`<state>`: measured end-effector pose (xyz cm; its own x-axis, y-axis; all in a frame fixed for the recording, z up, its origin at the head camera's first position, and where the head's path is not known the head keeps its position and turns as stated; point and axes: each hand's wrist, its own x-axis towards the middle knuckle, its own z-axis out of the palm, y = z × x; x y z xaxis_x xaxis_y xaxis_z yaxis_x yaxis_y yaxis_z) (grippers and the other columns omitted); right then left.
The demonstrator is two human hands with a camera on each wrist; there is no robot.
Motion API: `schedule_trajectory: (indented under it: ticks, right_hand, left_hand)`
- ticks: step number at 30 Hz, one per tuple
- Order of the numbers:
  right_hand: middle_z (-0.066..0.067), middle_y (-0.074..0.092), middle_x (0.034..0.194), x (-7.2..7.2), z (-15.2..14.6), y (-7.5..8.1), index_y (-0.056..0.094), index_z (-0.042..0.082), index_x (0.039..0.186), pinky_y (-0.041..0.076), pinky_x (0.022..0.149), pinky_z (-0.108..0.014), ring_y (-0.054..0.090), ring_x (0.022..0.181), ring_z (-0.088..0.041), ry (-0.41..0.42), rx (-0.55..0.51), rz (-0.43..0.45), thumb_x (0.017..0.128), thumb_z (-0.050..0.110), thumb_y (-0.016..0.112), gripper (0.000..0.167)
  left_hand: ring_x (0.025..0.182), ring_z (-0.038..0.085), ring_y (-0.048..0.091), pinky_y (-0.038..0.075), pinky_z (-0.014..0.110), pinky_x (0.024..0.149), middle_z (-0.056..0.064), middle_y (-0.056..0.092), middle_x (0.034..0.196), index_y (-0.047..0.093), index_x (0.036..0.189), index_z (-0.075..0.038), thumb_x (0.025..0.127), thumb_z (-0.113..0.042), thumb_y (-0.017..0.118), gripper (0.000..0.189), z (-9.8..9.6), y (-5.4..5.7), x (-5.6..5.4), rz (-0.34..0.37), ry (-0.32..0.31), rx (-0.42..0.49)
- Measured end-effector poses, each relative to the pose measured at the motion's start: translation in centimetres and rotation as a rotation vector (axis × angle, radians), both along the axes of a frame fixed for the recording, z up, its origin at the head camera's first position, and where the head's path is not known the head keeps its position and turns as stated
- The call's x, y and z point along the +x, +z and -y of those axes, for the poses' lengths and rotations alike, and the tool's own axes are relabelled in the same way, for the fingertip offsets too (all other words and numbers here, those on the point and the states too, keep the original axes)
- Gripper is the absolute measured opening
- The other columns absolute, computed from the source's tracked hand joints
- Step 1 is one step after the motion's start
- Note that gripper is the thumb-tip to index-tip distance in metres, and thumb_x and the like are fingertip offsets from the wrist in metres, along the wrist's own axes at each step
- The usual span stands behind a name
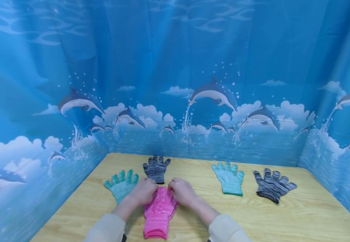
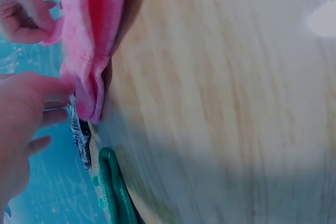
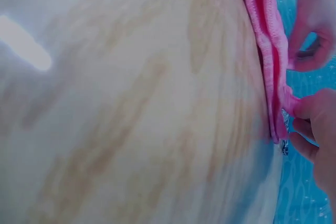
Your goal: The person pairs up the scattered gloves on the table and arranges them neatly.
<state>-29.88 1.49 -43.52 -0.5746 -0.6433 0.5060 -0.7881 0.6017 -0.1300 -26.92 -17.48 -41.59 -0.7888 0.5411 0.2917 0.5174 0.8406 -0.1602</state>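
A pair of pink knit gloves, one lying on the other, rests at the front middle of the table with the cuffs toward me. My left hand pinches the pink fabric at the left of the finger end. On the opposite side my right hand pinches the pink fabric between thumb and fingers. In the left wrist view the pink gloves show as stacked layers, and the right wrist view shows the pink fabric drawn up at the right fingertips. Both hands hide the pink finger ends.
A mint green glove lies left of my left hand, partly covered by it. Behind the hands is a black-and-grey glove. Another mint glove and another black-and-grey glove lie to the right. A blue dolphin-print curtain encloses the table.
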Motion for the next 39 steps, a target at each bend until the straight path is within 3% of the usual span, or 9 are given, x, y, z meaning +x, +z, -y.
schedule_trajectory:
  ticks: [5,10,18,27,32,39]
  right_hand:
    - [-0.001,0.057,0.073,0.0,-0.1,-0.3,0.065,0.008,0.078,0.047,0.063,-0.021,0.054,0.066,-0.012,-0.003,0.005,0.039,0.075,0.001,0.065,0.008]
    - [0.002,0.055,0.072,0.2,-0.1,-0.7,0.064,0.009,0.076,0.046,0.061,-0.02,0.053,0.064,-0.011,-0.016,0.02,0.042,0.073,0.0,0.068,0.01]
    - [0.003,0.051,0.072,0.2,0.1,-1.0,0.061,0.009,0.074,0.045,0.061,-0.017,0.05,0.063,-0.009,0.001,-0.001,0.083,0.073,-0.003,0.067,0.013]
    - [-0.001,0.057,0.085,0.2,-0.2,-1.1,0.069,0.012,0.078,0.047,0.07,-0.025,0.053,0.078,-0.014,-0.086,0.117,-0.057,0.078,0.017,0.069,0.005]
    - [0.0,0.061,0.087,0.1,-0.4,-0.6,0.071,0.014,0.08,0.047,0.073,-0.026,0.056,0.081,-0.015,-0.052,0.131,-0.058,0.079,0.019,0.069,0.005]
    - [0.002,0.064,0.085,0.1,-0.6,-0.6,0.072,0.014,0.079,0.048,0.074,-0.026,0.059,0.082,-0.014,0.042,0.166,-0.102,0.079,0.018,0.068,0.005]
  left_hand:
    - [0.078,0.019,0.058,0.046,0.04,0.075,0.0,0.06,0.079,0.067,0.08,-0.013,0.076,-0.006,0.065,0.009,-0.1,0.3,-0.1,-0.04,-0.051,0.039]
    - [0.082,0.019,0.059,0.046,0.039,0.078,0.001,0.061,0.084,0.066,0.086,-0.012,0.075,-0.006,0.066,0.012,-0.2,0.1,-0.2,-0.073,-0.085,-0.003]
    - [0.08,0.019,0.059,0.045,0.04,0.077,0.001,0.061,0.082,0.065,0.089,-0.012,0.08,-0.013,0.066,0.009,-0.1,-0.5,-0.3,-0.121,-0.075,-0.073]
    - [0.075,0.02,0.056,0.044,0.043,0.079,0.001,0.056,0.075,0.067,0.076,-0.012,0.079,-0.016,0.067,0.005,0.0,-0.5,0.0,-0.12,-0.058,-0.111]
    - [0.078,0.019,0.059,0.043,0.047,0.087,-0.001,0.06,0.077,0.069,0.078,-0.014,0.079,-0.014,0.066,0.002,0.1,-0.3,-0.1,-0.141,-0.118,-0.114]
    - [0.084,0.019,0.06,0.04,0.053,0.091,0.001,0.064,0.081,0.07,0.084,-0.015,0.084,-0.018,0.063,0.007,-0.1,-0.3,-0.2,-0.012,-0.116,-0.158]
